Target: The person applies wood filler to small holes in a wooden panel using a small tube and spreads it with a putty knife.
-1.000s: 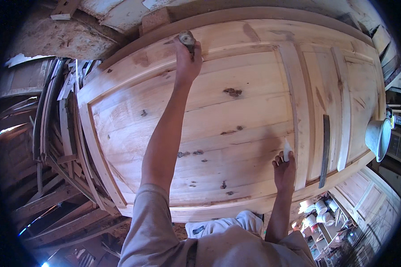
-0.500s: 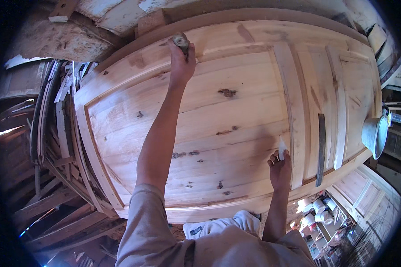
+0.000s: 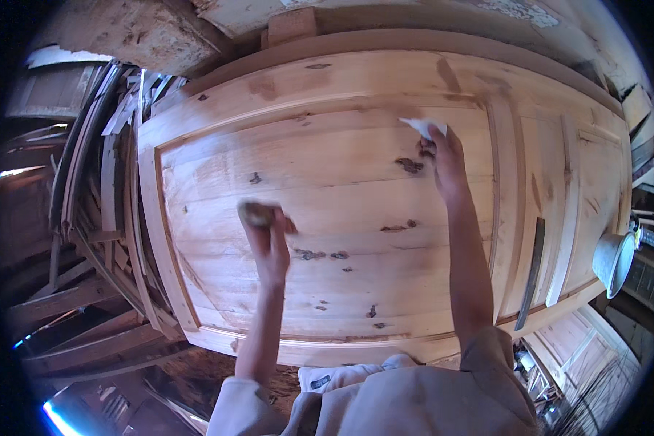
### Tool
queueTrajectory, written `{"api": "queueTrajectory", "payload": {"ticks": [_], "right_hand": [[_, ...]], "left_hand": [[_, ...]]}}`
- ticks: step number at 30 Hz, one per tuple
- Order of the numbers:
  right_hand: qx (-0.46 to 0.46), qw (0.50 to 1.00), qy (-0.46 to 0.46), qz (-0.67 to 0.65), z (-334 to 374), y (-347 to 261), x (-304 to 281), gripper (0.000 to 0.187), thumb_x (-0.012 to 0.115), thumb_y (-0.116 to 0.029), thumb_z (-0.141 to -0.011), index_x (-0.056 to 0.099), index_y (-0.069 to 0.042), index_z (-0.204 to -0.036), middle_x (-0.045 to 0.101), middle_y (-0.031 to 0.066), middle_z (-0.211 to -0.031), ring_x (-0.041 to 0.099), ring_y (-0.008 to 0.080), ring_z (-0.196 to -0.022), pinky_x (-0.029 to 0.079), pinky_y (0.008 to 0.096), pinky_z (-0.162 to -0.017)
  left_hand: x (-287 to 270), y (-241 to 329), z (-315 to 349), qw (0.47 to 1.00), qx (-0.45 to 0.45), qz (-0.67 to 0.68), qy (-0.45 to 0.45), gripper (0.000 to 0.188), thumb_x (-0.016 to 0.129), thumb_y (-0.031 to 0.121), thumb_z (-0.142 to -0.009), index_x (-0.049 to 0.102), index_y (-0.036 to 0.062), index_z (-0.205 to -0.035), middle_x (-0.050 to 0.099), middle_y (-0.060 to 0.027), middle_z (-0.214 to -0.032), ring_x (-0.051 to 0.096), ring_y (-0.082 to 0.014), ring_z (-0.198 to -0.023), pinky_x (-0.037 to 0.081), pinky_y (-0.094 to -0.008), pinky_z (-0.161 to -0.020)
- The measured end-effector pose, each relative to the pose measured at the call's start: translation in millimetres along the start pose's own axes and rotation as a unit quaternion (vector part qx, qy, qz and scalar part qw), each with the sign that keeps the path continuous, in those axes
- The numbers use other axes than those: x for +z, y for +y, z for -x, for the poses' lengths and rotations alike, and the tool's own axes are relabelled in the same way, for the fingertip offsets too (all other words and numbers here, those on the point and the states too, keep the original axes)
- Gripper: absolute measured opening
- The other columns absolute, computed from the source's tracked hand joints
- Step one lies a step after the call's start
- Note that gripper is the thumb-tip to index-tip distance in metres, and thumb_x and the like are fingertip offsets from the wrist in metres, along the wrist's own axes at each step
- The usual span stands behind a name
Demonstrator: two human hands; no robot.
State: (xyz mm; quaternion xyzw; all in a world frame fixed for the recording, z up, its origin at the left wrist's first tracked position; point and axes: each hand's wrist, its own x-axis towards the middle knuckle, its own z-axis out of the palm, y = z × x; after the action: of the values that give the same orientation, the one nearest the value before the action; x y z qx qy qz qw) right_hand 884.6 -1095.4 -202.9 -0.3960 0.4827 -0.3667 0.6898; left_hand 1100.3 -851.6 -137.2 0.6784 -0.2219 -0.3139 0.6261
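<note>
Small brown pad and white scrap on pale wooden door.

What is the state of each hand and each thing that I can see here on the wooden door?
Left hand: closed around a small brownish pad, on the panel.
Brownish pad: gripped, blurred.
Right hand: stretched out, pinching a white cloth.
White cloth: held against the panel.
Wooden door: lying flat, bare wood with dark knots.
Metal bucket: at the door's right edge; contents not visible.

A woodworking shop: an unfinished panelled door lies amid stacked timber frames.
</note>
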Motion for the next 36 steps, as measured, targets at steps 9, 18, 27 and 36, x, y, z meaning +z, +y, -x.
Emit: {"api": "queueTrajectory", "payload": {"ticks": [9,18,27,36], "right_hand": [[-0.112,0.973,-0.078,0.187,-70,27,35,0.027,0.060,-0.026,-0.094,0.056,-0.001,-0.105,0.058,0.0025,-0.076,0.054,0.0084,-0.065,0.045,0.0245,-0.055],[-0.107,0.971,-0.018,0.211,-68,39,50,0.031,0.061,-0.028,-0.094,0.053,0.000,-0.106,0.063,0.0070,-0.086,0.062,0.0109,-0.072,0.050,0.0266,-0.054],[-0.117,0.955,-0.076,0.261,-72,40,43,0.028,0.061,-0.028,-0.095,0.054,-0.003,-0.107,0.059,0.0007,-0.084,0.055,0.0060,-0.067,0.049,0.0219,-0.060],[-0.144,0.950,-0.068,0.270,-74,41,43,0.038,0.062,-0.033,-0.093,0.054,0.003,-0.104,0.065,0.0086,-0.083,0.061,0.0120,-0.067,0.050,0.0267,-0.061]], "left_hand": [[-92,3,188,0.959,-0.135,-0.248,0.001,0.018,0.066,0.004,-0.086,0.048,0.0060,-0.087,0.046,0.0014,-0.071,0.042,-0.0055,-0.065,0.037,-0.0215,-0.057],[-162,-8,254,0.935,-0.170,-0.284,0.128,0.025,0.069,0.008,-0.084,0.045,0.0058,-0.076,0.041,0.0038,-0.059,0.034,-0.0048,-0.055,0.031,-0.0229,-0.049],[-144,-10,262,0.939,-0.181,-0.256,0.145,0.023,0.068,0.005,-0.082,0.046,0.0066,-0.077,0.040,0.0036,-0.059,0.034,-0.0048,-0.054,0.031,-0.0231,-0.049],[-145,-7,260,0.929,-0.191,-0.285,0.136,0.024,0.068,0.007,-0.083,0.045,0.0069,-0.076,0.039,0.0044,-0.060,0.032,-0.0049,-0.055,0.030,-0.0235,-0.049]]}}
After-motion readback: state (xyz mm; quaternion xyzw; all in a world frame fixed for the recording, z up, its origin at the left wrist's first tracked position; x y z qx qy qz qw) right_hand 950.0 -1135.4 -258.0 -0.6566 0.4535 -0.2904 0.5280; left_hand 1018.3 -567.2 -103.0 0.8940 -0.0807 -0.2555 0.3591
